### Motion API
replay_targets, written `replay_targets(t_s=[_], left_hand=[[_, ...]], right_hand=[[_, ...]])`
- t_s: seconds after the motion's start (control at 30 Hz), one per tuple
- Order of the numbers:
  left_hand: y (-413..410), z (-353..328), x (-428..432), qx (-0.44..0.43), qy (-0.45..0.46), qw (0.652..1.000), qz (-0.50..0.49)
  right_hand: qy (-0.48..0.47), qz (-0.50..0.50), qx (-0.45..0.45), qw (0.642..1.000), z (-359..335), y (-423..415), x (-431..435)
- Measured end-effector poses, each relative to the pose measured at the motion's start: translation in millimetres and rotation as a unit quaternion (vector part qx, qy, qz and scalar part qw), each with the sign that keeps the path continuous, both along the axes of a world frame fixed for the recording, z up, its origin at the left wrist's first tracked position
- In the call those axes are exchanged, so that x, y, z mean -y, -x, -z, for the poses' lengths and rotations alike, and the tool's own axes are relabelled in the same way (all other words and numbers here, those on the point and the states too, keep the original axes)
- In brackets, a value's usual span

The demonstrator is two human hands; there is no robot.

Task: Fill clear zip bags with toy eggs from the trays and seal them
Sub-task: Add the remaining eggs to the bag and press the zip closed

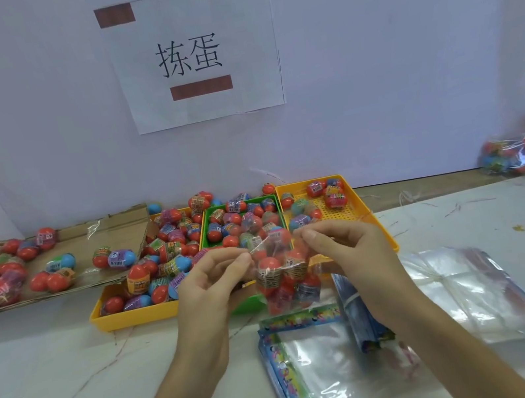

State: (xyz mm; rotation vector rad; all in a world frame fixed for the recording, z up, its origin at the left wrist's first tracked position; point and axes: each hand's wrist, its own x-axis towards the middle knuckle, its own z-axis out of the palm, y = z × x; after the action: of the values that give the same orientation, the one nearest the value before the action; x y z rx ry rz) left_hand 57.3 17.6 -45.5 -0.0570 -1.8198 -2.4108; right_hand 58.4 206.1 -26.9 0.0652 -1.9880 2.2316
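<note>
Both hands pinch the mouth of a clear zip bag [284,275], the left hand [211,276] at one end and the right hand [342,248] at the other, thumbs against fingertips. Below the pinch the bag hangs packed with toy eggs [268,263], just in front of the green tray [205,229]. Sealing looks to be the step in hand, though I cannot tell whether the zip is closed. The next move probably calls for pressing along the strip between the two grips. Empty zip bags [316,363] lie beneath.

I see packing station, workshop sort. Printed paper sign [195,53] taped on plain wall [386,56]. Sorting trays [128,320] heaped with toy eggs [172,248], cardboard flat [120,228] with more, stacks of empty zip bags [460,290], filled bags [507,154] piled aside on tabletop [57,372].
</note>
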Motion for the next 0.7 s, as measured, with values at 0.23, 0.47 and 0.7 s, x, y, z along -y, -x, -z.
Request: replay_targets(t_s=[0.23, 0.47, 0.7], left_hand=[[-0.4, 0.0, 0.1, -0.027, 0.011, 1.0, -0.01], [-2.0, -2.0, -1.4, -0.005, -0.02, 0.998, 0.055], [-3.5, -4.5, -1.7, 0.049, 0.026, 0.99, 0.129]], right_hand=[[-0.012, -0.013, 0.008, 1.0, -0.1, -0.7, 0.5], [0.015, -0.041, 0.03, 0.999, 0.3, 0.2, -1.7], [0.071, -0.051, 0.023, 0.996, 0.0, 2.9, -5.8]])
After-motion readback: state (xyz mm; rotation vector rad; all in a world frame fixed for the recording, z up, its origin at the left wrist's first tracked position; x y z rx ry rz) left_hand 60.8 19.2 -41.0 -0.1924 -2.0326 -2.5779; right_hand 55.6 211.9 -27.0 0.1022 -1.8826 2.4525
